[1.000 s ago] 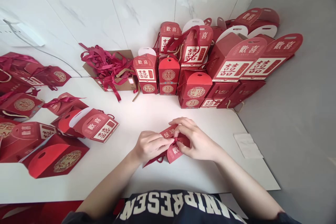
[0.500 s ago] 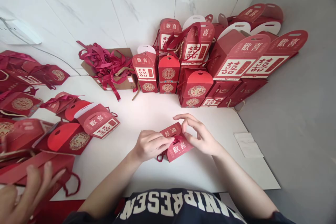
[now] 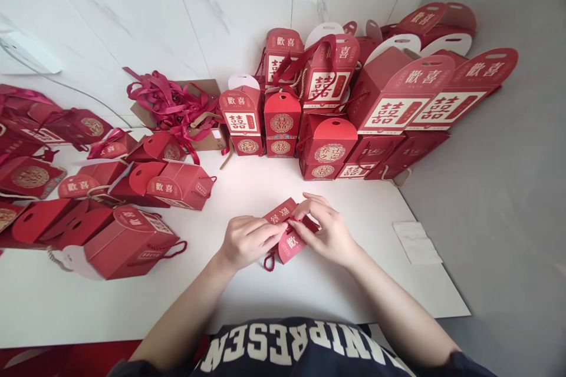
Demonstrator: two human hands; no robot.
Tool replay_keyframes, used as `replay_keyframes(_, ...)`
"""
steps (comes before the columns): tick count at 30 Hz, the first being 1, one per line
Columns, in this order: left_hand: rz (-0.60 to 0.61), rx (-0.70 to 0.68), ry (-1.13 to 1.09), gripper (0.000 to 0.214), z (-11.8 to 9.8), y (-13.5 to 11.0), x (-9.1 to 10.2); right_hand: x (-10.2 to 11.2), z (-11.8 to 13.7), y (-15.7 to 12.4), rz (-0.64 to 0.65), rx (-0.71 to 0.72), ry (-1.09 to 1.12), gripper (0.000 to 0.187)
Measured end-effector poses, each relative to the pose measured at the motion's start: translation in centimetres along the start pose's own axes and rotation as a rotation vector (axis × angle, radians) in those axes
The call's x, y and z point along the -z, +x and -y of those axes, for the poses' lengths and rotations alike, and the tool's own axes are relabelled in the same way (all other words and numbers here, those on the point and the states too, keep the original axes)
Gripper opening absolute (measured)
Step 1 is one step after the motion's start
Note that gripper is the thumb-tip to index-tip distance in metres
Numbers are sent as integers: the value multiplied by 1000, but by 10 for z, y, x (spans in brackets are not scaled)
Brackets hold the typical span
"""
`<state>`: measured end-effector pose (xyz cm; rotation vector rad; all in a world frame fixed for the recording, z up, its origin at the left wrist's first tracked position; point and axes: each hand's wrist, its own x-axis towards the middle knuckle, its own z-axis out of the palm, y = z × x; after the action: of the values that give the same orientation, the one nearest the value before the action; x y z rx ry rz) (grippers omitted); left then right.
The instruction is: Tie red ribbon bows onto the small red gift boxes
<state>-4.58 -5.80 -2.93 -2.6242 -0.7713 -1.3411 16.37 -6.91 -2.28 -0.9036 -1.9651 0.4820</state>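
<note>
A small red candy box [image 3: 290,246] with pale characters on its flaps lies on the white table in front of me, a dark red cord loop sticking out at its lower left. From the left, my left hand [image 3: 245,241] is closed, thumb and forefinger pinching a dark red ribbon [image 3: 289,225] at the top of the box. My right hand [image 3: 327,231] meets it there from the right, its thumb and forefinger closed at the same ribbon. Fingers hide much of the ribbon and the box's right side.
A cardboard box [image 3: 207,136] heaped with dark red ribbons [image 3: 165,100] stands against the tiled wall. Stacked red boxes [image 3: 329,141] fill the back right. More red boxes [image 3: 126,241] crowd the left. White paper [image 3: 417,242] lies near the table's right edge.
My right hand's fingers have come down and closed at the ribbon beside my left hand. Another person's hand at lower left has left view, and the red boxes there have shifted back and right.
</note>
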Motion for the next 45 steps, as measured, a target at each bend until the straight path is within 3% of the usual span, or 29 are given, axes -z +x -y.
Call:
replay_keyframes(5,12,-15,-18,15,1,0,1,3,-16,-1,-233,157,-412,22)
replay_keyframes(8,21,-10,-39,14,2,0,3,24,-25,-1,-362,15,-585,22)
replay_keyframes(11,53,-28,-46,13,4,4,7,51,-24,0,-226,-149,-568,26)
replay_keyframes(14,116,-80,-25,13,6,11,14,67,-14,3,22,-125,-293,33)
replay_keyframes(19,192,-126,-28,12,7,24,21,50,-3,8,302,-21,11,25)
replay_keyframes(23,233,-73,-82,9,9,26,21,30,-8,10,279,117,-164,9)
replay_keyframes(31,294,84,-227,9,12,17,18,30,-15,1,166,423,-593,30)
replay_keyframes(34,335,250,-288,10,7,18,22,29,-18,-5,120,449,-623,34)
replay_keyframes(40,494,909,-707,19,0,27,28,28,-19,-13,53,465,-644,37)
replay_keyframes(42,510,1035,-833,19,1,28,27,28,-20,-15,37,469,-669,36)
replay_keyframes(45,524,1120,-904,20,4,25,25,29,-24,-18,39,453,-703,32)
